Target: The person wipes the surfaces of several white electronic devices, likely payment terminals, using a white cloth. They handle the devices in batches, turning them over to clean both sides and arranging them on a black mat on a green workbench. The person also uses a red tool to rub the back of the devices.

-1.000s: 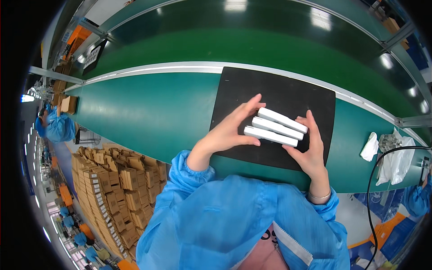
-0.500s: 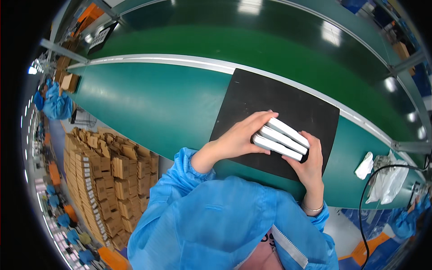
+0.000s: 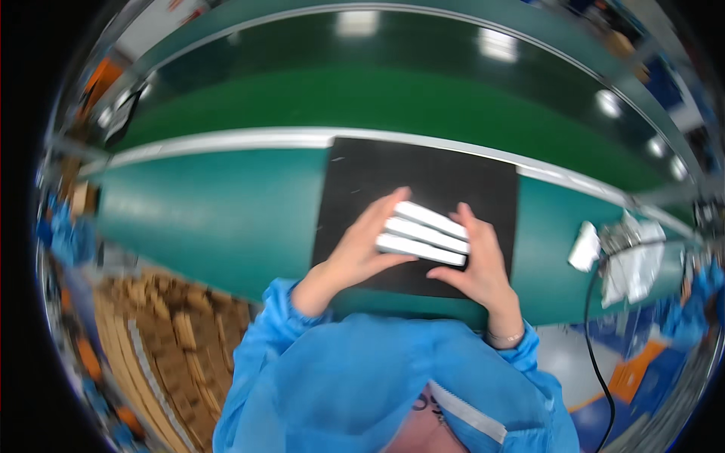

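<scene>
While both hands bracket the three white bars [image 3: 423, 232] over the black mat [image 3: 362, 181], step looks like squaring them into one stack. Left hand [image 3: 366, 249]: grip half-closed on the bars' left ends. Right hand [image 3: 476, 260]: grip partly closed, pressing the right ends. Bars sit mid-mat, side by side, touching. Next move probably needs even squeeze from both sides to keep them aligned.

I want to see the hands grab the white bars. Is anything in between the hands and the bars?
No, nothing visible is in the way. The left hand already presses on the left ends of the three white bars, and the right hand on their right ends. The bars are held over the black mat.
</scene>
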Demonstrator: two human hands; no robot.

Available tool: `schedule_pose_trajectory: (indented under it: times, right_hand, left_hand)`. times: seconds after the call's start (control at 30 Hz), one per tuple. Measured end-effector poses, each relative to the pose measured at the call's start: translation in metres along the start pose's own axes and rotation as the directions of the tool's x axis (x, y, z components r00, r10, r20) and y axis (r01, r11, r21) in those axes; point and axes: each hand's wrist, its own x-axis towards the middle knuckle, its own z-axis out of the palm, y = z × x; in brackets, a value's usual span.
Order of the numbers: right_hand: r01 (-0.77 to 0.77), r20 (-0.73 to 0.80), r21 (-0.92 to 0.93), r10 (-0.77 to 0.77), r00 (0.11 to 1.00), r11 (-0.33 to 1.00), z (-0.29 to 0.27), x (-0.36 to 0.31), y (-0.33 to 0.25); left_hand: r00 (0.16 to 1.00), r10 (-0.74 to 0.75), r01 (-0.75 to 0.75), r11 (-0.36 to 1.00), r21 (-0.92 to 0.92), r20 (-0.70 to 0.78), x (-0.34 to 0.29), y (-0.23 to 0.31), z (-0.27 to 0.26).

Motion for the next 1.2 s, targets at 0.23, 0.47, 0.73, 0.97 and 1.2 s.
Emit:
schedule_pose_trajectory:
  times: [0.23, 0.47, 0.73, 0.97, 1.2]
  right_hand:
    - [-0.4, -0.773, -0.125, 0.164, 0.613, 0.908, -0.079, -0.058, 0.072]
    - [-0.788, -0.856, -0.15, 0.321, 0.405, 0.597, -0.121, -0.134, 0.13]
    - [-0.232, -0.787, 0.393, 0.456, 0.415, 0.89, -0.106, -0.095, 0.106]
    - [-0.182, -0.44, 0.328, 0.321, 0.839, 0.927, -0.058, -0.003, 0.03]
    - [0.346, -0.014, -0.143, -0.351, 0.936, 0.927, -0.005, 0.086, -0.028]
  left_hand:
    - [0.984, -0.181, 0.18, 0.983, -0.037, -0.007, 0.005, 0.008, 0.005]
    - [0.982, -0.186, 0.186, 0.979, -0.077, 0.007, 0.007, 0.003, 0.008]
    - [0.987, -0.157, 0.157, 0.986, -0.055, 0.018, 0.005, 0.01, -0.002]
    - [0.993, -0.107, 0.11, 0.989, -0.098, 0.04, 0.004, 0.009, -0.002]
    - [1.0, -0.024, 0.025, 0.997, -0.071, 0.014, 0.004, 0.004, 0.0]
